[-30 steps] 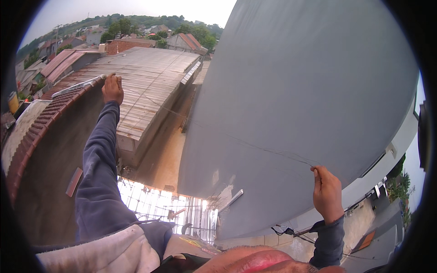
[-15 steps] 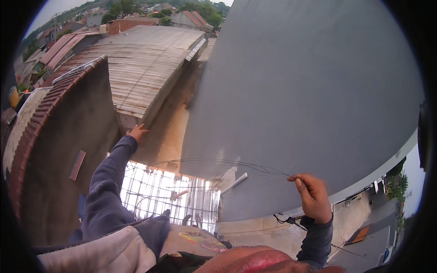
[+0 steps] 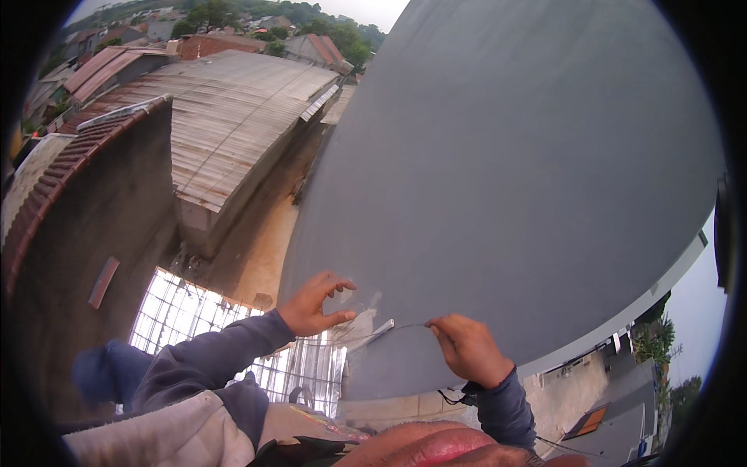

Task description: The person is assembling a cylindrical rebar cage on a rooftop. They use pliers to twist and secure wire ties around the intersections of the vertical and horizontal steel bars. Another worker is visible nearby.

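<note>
A thin dark wire (image 3: pixel 410 325) is pinched between the thumb and forefinger of my right hand (image 3: pixel 473 350), in front of the grey wall. It curves off to the left, where it grows too faint to follow. My left hand (image 3: pixel 315 303) is raised just left of the wire's visible part. Its fingers are curved and its thumb stands apart, with nothing seen between them. Under my left forearm lies a grid of thin bars (image 3: pixel 194 311) over shiny corrugated metal sheets (image 3: pixel 315 366).
A large smooth grey wall (image 3: pixel 506 171) rises ahead and to the right. A pale bar (image 3: pixel 381 330) sticks out near its foot. To the left stands a dark wall with a tiled top (image 3: pixel 85 171). Beyond is a rusty corrugated roof (image 3: pixel 233 109), with a drop to the ground alongside.
My left hand has come right and down, closer to my right hand. My right hand has moved left and slightly down, still pinching the wire. The view has shifted a little.
</note>
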A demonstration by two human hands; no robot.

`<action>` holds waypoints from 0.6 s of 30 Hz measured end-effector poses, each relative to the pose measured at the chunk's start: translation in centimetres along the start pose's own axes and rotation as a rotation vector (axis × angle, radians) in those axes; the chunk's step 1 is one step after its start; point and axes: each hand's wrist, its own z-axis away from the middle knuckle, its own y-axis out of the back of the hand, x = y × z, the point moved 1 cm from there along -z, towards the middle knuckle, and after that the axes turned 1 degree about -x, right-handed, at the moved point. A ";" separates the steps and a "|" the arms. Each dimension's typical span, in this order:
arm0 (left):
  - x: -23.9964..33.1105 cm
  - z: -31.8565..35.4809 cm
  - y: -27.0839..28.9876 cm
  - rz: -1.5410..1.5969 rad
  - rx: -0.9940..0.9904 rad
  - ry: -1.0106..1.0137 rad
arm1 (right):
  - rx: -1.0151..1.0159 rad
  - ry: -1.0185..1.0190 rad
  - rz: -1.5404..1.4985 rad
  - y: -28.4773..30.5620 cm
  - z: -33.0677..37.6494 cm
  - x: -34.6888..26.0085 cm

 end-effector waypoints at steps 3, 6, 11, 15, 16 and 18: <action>-0.3 -0.9 -1.7 0.083 -0.139 -0.051 | 0.065 0.030 0.010 0.2 0.5 -0.1; -2.7 1.4 -5.5 0.352 -0.576 0.217 | 0.190 0.078 0.003 0.5 0.7 -0.2; -1.9 6.2 -7.6 0.284 -0.086 0.220 | 0.213 0.028 0.175 1.2 2.8 0.5; -4.3 7.3 -7.1 -0.010 0.296 0.238 | 0.295 0.019 0.301 1.5 4.2 0.3; -4.9 7.7 -6.3 -0.077 0.263 0.258 | 0.309 0.021 0.339 1.7 4.2 -0.1; -3.9 7.0 -4.6 -0.149 0.264 0.069 | 0.341 -0.011 0.415 1.5 4.3 -0.1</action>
